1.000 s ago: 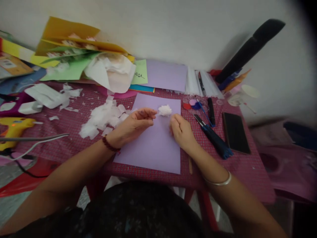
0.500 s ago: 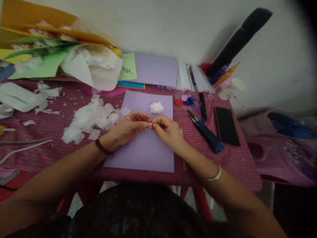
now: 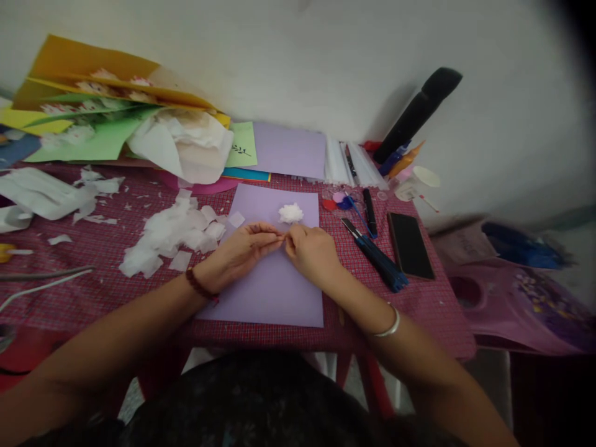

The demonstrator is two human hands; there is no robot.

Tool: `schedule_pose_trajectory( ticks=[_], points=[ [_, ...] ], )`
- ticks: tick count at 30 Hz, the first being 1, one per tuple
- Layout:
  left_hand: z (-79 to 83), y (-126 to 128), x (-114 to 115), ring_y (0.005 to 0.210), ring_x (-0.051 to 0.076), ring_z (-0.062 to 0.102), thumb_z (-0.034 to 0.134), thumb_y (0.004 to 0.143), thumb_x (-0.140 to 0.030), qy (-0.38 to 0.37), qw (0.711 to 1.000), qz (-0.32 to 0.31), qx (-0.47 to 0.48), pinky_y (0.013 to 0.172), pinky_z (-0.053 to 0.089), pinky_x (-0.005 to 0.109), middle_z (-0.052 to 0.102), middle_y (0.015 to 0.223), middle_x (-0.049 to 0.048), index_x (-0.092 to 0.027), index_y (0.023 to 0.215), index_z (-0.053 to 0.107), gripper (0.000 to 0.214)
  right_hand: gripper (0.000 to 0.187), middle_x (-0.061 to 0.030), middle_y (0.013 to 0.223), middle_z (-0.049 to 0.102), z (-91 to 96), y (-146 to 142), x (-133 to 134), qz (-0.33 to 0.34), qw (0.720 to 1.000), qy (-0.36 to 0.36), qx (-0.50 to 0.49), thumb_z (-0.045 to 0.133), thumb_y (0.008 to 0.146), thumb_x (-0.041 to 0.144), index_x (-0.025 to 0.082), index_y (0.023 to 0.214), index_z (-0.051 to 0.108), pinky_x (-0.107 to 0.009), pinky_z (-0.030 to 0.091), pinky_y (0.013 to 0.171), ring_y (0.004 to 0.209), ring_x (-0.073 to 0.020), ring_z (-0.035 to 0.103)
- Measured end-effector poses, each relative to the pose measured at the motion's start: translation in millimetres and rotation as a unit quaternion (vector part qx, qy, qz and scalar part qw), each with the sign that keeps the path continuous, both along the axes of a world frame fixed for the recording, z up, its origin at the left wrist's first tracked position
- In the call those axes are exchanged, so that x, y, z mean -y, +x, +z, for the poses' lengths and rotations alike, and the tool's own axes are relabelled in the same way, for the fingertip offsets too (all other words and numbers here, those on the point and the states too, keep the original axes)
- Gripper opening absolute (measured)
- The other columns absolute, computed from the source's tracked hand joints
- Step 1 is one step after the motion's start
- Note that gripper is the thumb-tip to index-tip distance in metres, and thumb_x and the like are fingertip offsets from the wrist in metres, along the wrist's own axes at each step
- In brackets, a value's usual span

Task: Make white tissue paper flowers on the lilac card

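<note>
Over the lilac paper sheet (image 3: 265, 292), my left hand (image 3: 244, 249) and my right hand (image 3: 314, 251) meet at the fingertips. Both are closed in a pinch; whatever lies between the fingers is too small and covered to make out. Just beyond them, a white ruffled paper flower (image 3: 291, 213) rests on the sheet. One loose tissue square (image 3: 236, 218) lies at the sheet's left edge. Left of that spreads a heap of white tissue squares (image 3: 167, 233) on the checked tablecloth.
Right of the sheet lie a utility knife (image 3: 379, 261), a black marker (image 3: 369, 211) and a phone (image 3: 412, 245). Clear plastic sleeves (image 3: 358, 164) and coloured papers (image 3: 291, 149) line the wall. At left are a folded tissue stack (image 3: 46, 192) and a cable (image 3: 51, 288).
The whole view has shifted, so the scene sits slightly lower. My right hand has turned, its back now more toward me; both hands still pinch at the same place over the sheet.
</note>
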State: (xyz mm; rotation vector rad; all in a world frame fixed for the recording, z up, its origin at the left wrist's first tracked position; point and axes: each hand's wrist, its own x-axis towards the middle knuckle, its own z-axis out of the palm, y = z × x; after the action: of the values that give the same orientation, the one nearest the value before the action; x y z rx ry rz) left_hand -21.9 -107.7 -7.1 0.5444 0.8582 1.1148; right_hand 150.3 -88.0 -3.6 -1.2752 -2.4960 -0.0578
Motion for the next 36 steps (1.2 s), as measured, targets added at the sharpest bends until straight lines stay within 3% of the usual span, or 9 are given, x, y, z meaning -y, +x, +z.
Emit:
schedule_pose_trajectory(
  ticks=[5,11,15,18,21,24,26,30,36],
  points=[
    [4.4,-3,0,0.098,0.016,0.071,0.074,0.07,-0.004,0.023,0.999,-0.025,0.037,0.105,0.049,0.031,0.076,0.094,0.0066,-0.014,0.084,0.072,0.018,0.02,-0.0114,0.082,0.071,0.2,-2,-5,-0.024,0.999,-0.005,0.025,0.043,0.092,0.02,0.014,0.091,0.063,-0.032,0.033,0.063,0.066,-0.0189,0.059],
    [7.4,-9,-3,0.1,0.02,0.07,0.079,0.069,-0.013,0.046,0.997,-0.058,0.011,0.1,0.051,0.035,0.076,0.099,0.0088,-0.015,0.088,0.072,0.021,0.02,-0.0091,0.086,0.072,1.7,-1,-7,-0.036,0.999,-0.036,-0.003,0.045,0.092,0.022,0.016,0.095,0.063,-0.03,0.035,0.065,0.07,-0.0191,0.062],
    [10.6,-9,-2,0.077,0.014,0.068,0.081,0.067,-0.017,0.059,0.995,-0.073,-0.033,0.075,0.054,0.026,0.073,0.082,0.0045,-0.016,0.085,0.072,0.02,0.015,-0.0045,0.085,0.072,3.0,4,-10,-0.055,0.988,-0.112,-0.087,0.048,0.094,0.024,0.018,0.096,0.061,-0.027,0.036,0.064,0.071,-0.0168,0.062],
    [11.8,-7,1,0.045,0.006,0.044,0.079,0.071,-0.022,0.062,0.986,-0.102,-0.113,0.044,0.033,0.02,0.054,0.056,-0.0039,-0.017,0.081,0.07,0.014,0.014,-0.002,0.079,0.068,3.9,11,-13,-0.056,0.979,-0.134,-0.14,0.05,0.095,0.027,0.019,0.09,0.06,-0.025,0.035,0.064,0.07,-0.0153,0.06],
    [11.8,-7,4,0.04,0.007,0.026,0.069,0.081,-0.036,0.066,0.967,-0.123,-0.212,0.04,0.017,0.023,0.037,0.048,-0.0068,-0.02,0.073,0.062,0.02,0.027,0.0008,0.067,0.059,5.7,22,-19,-0.059,0.979,-0.118,-0.155,0.044,0.098,0.031,0.02,0.076,0.056,-0.026,0.03,0.06,0.061,-0.0138,0.051],
    [11.4,-9,6,0.045,0.01,0.029,0.059,0.086,-0.042,0.157,0.918,-0.127,-0.341,0.046,0.02,0.027,0.036,0.05,-0.004,-0.021,0.059,0.048,0.036,0.038,0.0027,0.058,0.049,7.1,32,-26,-0.073,0.975,-0.105,-0.182,0.039,0.099,0.035,0.021,0.065,0.049,-0.026,0.027,0.057,0.055,-0.0127,0.043],
    [10.8,-10,6,0.05,0.011,0.031,0.054,0.088,-0.043,0.245,0.856,-0.132,-0.437,0.051,0.022,0.028,0.037,0.053,-0.0026,-0.02,0.055,0.04,0.043,0.037,0.0034,0.057,0.047,6.6,38,-31,-0.084,0.968,-0.116,-0.207,0.042,0.097,0.036,0.021,0.064,0.049,-0.025,0.027,0.057,0.056,-0.0125,0.043],
    [9.3,-12,5,0.053,0.013,0.036,0.046,0.092,-0.044,0.331,0.738,-0.184,-0.558,0.057,0.025,0.028,0.041,0.056,-0.0017,-0.019,0.058,0.039,0.043,0.011,0.0036,0.068,0.059,1.9,43,-38,-0.058,0.949,-0.183,-0.248,0.053,0.089,0.025,0.018,0.09,0.061,-0.022,0.035,0.061,0.061,-0.0123,0.053],
    [11.2,-14,4,0.065,0.016,0.051,0.044,0.095,-0.04,0.346,0.672,-0.254,-0.603,0.064,0.031,0.028,0.058,0.072,0.0019,-0.018,0.071,0.054,0.034,0.025,-0.0009,0.081,0.069,-3.2,40,-36,-0.052,0.954,-0.178,-0.236,0.047,0.087,0.012,0.017,0.103,0.066,-0.024,0.041,0.068,0.07,-0.0142,0.06]
  ],
)
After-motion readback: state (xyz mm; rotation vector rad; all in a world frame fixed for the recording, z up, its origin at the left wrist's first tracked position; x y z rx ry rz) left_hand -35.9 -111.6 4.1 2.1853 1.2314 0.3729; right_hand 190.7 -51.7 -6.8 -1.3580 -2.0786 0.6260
